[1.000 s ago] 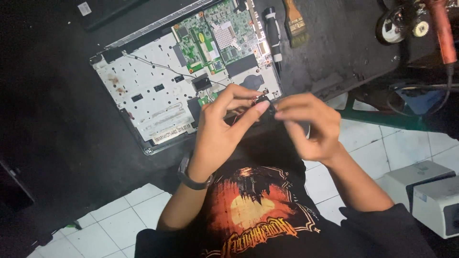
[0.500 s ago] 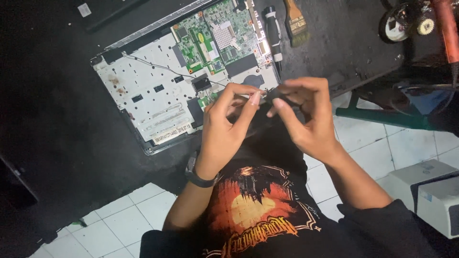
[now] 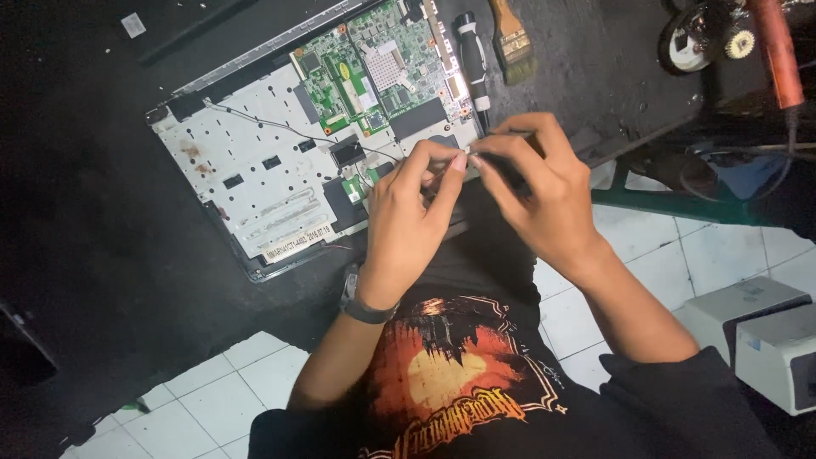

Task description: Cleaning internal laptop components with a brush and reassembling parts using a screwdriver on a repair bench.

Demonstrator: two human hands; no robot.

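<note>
An opened laptop base (image 3: 255, 183) lies on a black mat, its green circuit board (image 3: 374, 72) bare and thin black wires running across the white metal plate. My left hand (image 3: 408, 225) and my right hand (image 3: 535, 191) meet just off the laptop's near right corner. Both pinch a small dark part (image 3: 466, 160) between thumb and fingertips; its shape is mostly hidden by the fingers. A dark wristband (image 3: 361, 306) sits on my left wrist.
A black-handled screwdriver (image 3: 472, 51) and a small brush (image 3: 510, 38) lie beside the laptop on the mat (image 3: 85, 221). Tools and a red handle (image 3: 773, 51) stand at the upper right. White boxes (image 3: 756, 340) rest on the white tiled floor.
Both hands have lifted slightly and drawn their fingertips closer together over the small part. The view has shifted a little; the laptop has not moved.
</note>
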